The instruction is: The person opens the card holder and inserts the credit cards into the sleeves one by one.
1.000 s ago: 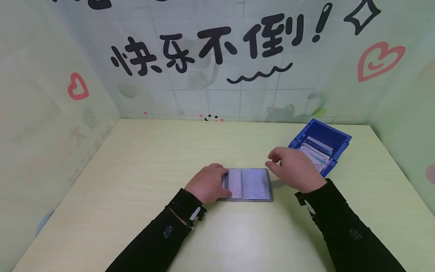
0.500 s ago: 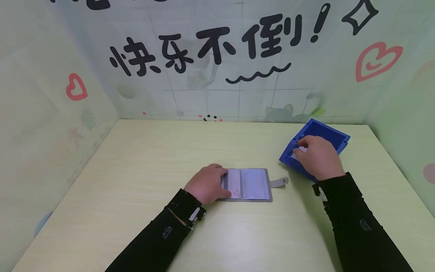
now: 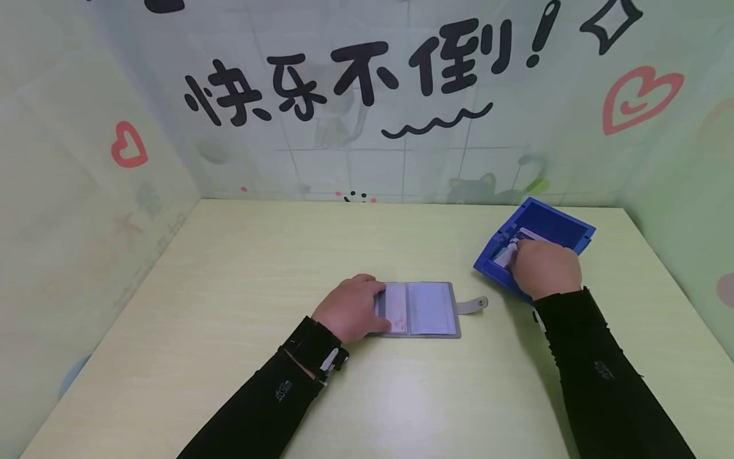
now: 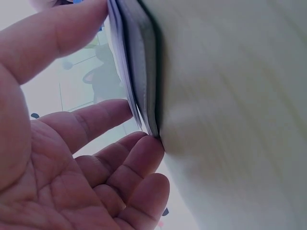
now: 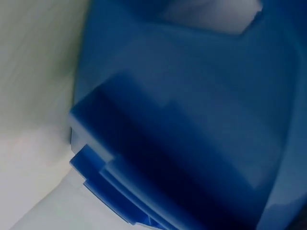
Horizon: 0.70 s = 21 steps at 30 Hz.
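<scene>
Holding the wallet, open on the bench, by its left part with the left hand; clamped in that grip between thumb and fingers. Fitted with a strap, sticking out to the right of the wallet. Inside the box with the right hand, at the cards, beyond and to the right of the wallet. Cannot tell whether clamped or apart in that right grip, with fingertips hidden.

Had card holder at approx. ctr of tbl, w/ L hand at its L end & strap off its R edge. Found box farther back to R, w/ cards in it & R hand over its front part.
</scene>
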Available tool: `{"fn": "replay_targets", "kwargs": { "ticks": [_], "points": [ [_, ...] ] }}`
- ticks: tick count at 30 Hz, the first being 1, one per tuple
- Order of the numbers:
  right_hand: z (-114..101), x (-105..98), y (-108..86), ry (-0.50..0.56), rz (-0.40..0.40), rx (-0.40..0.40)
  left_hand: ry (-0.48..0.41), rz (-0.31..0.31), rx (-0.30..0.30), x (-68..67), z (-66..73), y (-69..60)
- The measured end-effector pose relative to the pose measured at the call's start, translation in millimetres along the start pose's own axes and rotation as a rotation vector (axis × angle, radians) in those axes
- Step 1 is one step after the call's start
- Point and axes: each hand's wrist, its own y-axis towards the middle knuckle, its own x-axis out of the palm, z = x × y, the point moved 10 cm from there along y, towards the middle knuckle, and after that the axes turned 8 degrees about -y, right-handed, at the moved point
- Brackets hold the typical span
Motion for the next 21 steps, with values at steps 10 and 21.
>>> {"fn": "replay_targets", "kwargs": {
  "ticks": [10, 21],
  "points": [
    [2.5, 3.8, -0.3, -0.023, -0.122, 0.013, -0.001, 0.006, 0.002, -1.4, 2.0, -1.2],
    [5.0, 7.5, -1.0, -0.021, -0.183, 0.056, -0.001, 0.005, 0.006, -0.4, 2.7, -1.2]
  ]
}}
